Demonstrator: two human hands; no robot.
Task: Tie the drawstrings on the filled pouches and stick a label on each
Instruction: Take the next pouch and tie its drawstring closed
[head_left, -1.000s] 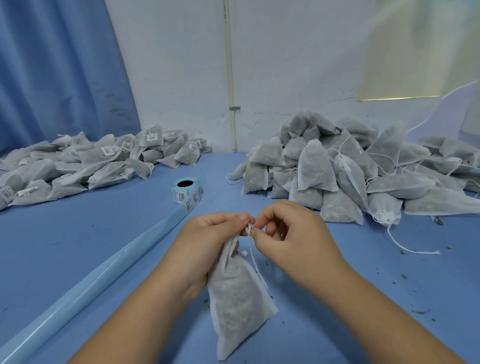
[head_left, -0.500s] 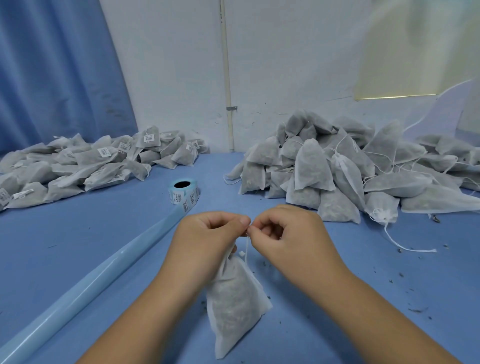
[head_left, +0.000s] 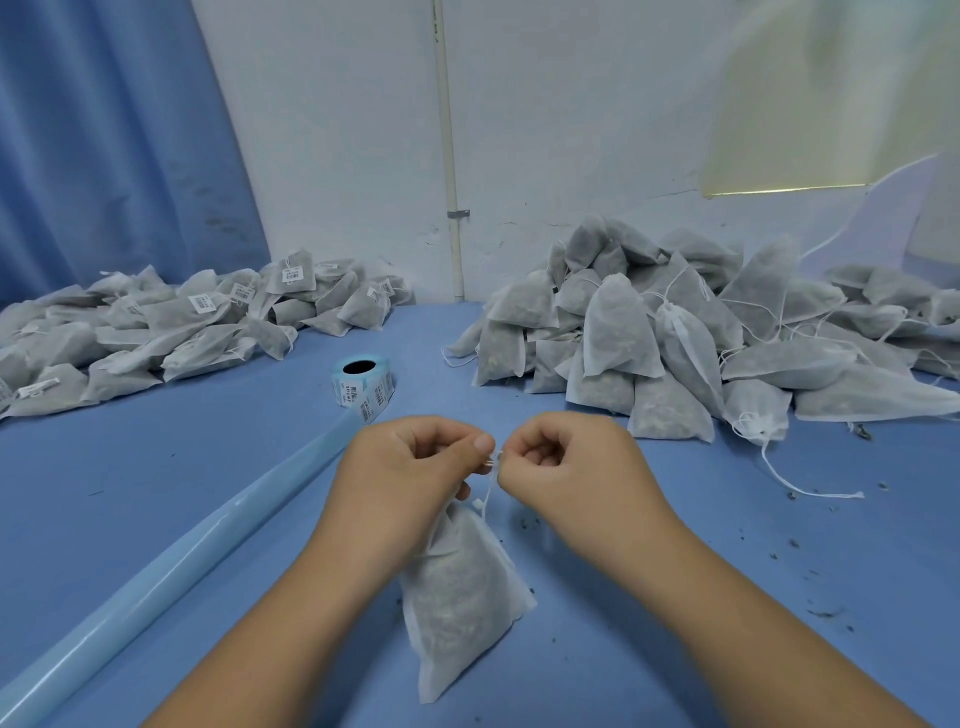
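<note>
Both hands have drawn a little apart since a second ago. The loop of drawstring (head_left: 492, 460) that showed between the fingertips is now a short taut bit, and the loose strand over the pouch (head_left: 462, 597) hangs shorter. The left hand (head_left: 410, 467) pinches the string with thumb and forefinger, its lower fingers curled about the pouch's gathered neck. The right hand (head_left: 566, 462) pinches the other end, fingers curled in. The pouch lies slanted on the desk (head_left: 727, 597) between the forearms, neck lifted into the left hand. I judge the knot is being pulled tight (whether it has seated is hidden by the fingertips). A label from the roll (head_left: 363, 382) would follow, then the labelled pile (head_left: 156, 322) at left.
</note>
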